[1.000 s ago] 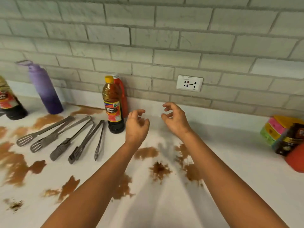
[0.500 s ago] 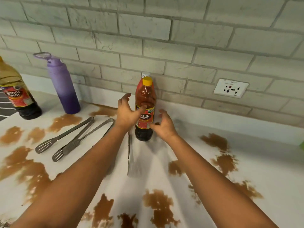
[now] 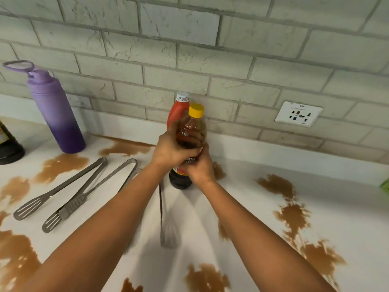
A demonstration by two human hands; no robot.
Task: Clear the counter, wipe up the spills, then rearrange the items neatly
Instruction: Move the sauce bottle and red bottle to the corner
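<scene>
Since the earlier frame, both hands have been closed round the bottle [image 3: 190,131]: left hand [image 3: 171,149] high, right hand [image 3: 199,166] lower, tongs [image 3: 84,194] left of it on the bench [image 3: 263,218].

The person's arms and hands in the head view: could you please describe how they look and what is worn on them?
Both forearms are bare up to the frame edge, with no sleeves showing. The left hand and right hand wear no gloves, and no watch, bracelet or ring is visible. The fingers are bare too.
</scene>
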